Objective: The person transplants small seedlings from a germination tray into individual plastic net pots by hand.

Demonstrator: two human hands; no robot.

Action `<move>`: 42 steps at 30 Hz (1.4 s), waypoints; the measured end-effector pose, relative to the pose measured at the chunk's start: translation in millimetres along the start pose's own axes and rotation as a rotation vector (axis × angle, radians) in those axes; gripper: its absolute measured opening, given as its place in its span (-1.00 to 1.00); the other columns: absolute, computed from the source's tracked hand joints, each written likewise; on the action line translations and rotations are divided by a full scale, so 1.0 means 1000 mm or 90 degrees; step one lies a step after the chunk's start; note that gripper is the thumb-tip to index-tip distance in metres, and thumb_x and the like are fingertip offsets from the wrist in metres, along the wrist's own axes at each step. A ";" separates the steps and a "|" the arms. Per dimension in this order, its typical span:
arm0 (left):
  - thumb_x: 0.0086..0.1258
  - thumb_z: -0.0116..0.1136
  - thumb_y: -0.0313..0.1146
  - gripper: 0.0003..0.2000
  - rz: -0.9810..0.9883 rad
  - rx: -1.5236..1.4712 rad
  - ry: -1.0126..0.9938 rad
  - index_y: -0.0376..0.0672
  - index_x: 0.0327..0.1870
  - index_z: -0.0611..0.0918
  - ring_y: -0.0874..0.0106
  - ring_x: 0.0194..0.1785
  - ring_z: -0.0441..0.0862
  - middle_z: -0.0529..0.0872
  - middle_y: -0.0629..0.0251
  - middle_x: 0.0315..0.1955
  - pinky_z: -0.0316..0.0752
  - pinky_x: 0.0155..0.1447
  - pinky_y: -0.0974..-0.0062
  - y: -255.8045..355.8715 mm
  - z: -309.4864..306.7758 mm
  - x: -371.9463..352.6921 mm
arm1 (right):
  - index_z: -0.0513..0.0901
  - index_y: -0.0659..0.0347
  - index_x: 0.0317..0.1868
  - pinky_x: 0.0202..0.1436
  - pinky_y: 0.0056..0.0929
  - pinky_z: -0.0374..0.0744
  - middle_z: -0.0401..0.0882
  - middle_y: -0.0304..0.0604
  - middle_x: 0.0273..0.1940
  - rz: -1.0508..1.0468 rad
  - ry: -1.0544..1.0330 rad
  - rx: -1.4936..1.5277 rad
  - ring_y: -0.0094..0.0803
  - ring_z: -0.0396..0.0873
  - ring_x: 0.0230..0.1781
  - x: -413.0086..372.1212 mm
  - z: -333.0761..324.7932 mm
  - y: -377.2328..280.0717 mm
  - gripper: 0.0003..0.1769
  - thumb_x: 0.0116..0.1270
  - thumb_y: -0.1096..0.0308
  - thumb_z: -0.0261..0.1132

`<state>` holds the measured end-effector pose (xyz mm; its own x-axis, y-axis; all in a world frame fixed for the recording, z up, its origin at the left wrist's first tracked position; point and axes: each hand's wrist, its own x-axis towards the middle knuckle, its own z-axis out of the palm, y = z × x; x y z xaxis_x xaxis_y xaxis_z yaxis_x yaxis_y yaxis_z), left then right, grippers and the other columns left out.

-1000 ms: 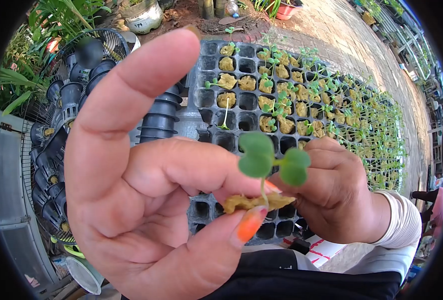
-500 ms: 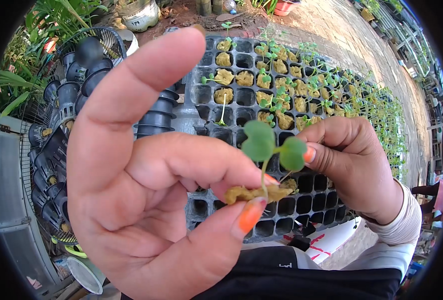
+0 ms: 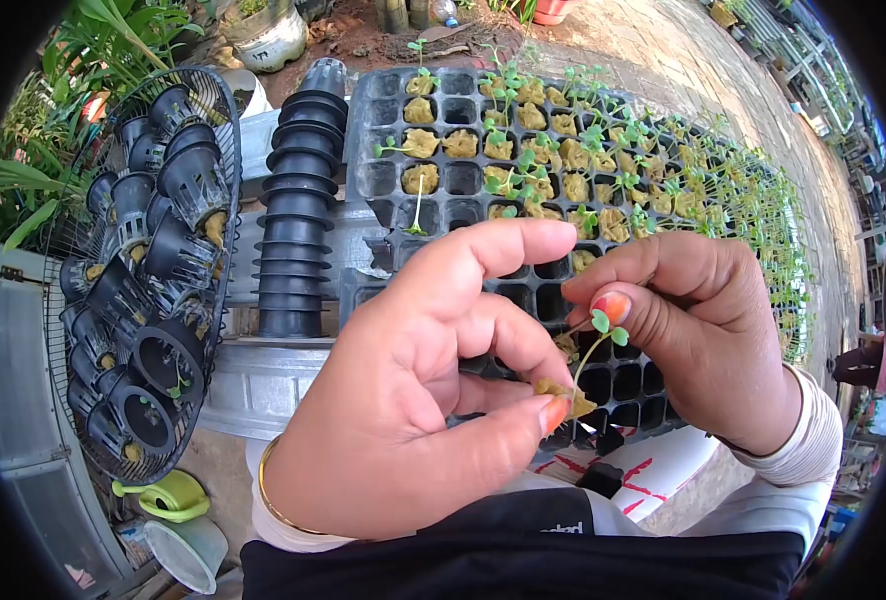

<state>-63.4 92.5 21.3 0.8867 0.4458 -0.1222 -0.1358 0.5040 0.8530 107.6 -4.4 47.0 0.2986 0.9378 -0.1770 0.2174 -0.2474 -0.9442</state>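
My left hand [image 3: 433, 390] pinches a seedling [image 3: 590, 362] by its brown sponge-like plug [image 3: 581, 402], between thumb and finger. The seedling's pale stem leans up to small round green leaves just before my right thumb. My right hand [image 3: 673, 325] is closed, thumb against forefinger, on a thin stem-like piece whose kind I cannot make out. Another bit of brown plug [image 3: 566, 346] shows below those fingertips. Both hands are above the black seedling tray [image 3: 375, 180], where many cells hold similar plugs and sprouts.
A tall stack of black net cups [image 3: 298, 215] stands left of the tray on a grey ribbed surface [image 3: 253, 385]. Farther left, a wire basket [image 3: 231, 180] holds more net cups, some with plugs. Below it are a green watering can [image 3: 175, 495] and a pale bucket [image 3: 188, 555].
My left hand has moved down and away from the camera with the seedling, its raised forefinger now curled lower. The cup stack has come into view. My right hand stays nearly in place.
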 end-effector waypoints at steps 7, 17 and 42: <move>0.14 0.22 -0.62 -0.29 -0.081 0.117 0.018 -0.32 0.35 0.17 0.52 -0.12 0.58 0.62 0.26 -0.32 0.47 0.05 0.56 0.000 0.005 0.004 | 0.67 0.34 -0.22 -0.13 -0.57 0.54 0.68 -0.16 -0.34 -0.023 -0.001 -0.057 -0.56 0.59 -0.29 -0.002 -0.004 0.001 -0.84 0.30 0.41 0.28; 0.16 0.21 -0.61 -0.30 -0.048 0.072 0.036 -0.36 0.34 0.16 0.42 -0.11 0.62 0.62 0.25 -0.33 0.50 0.04 0.54 0.002 0.004 -0.001 | 0.58 0.36 -0.07 -0.25 -0.62 0.45 0.54 -0.27 -0.41 -0.229 0.109 -0.029 -0.59 0.49 -0.40 -0.001 -0.016 -0.008 -0.71 0.44 0.27 0.10; 0.28 0.08 -0.55 -0.34 0.118 -0.272 -0.141 -0.37 0.38 0.08 0.10 -0.02 0.54 0.55 0.06 -0.25 0.63 -0.01 0.27 0.001 -0.006 -0.004 | 0.55 0.33 -0.25 -0.31 -0.73 0.42 0.51 -0.28 -0.28 -0.178 -0.024 -0.023 -0.71 0.48 -0.34 -0.036 0.014 -0.006 -0.94 0.28 0.56 0.26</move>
<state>-70.0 95.6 20.1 0.8969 0.4118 0.1611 -0.4265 0.7095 0.5610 82.8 -33.3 55.5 0.1872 0.9792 0.0781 0.3193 0.0145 -0.9476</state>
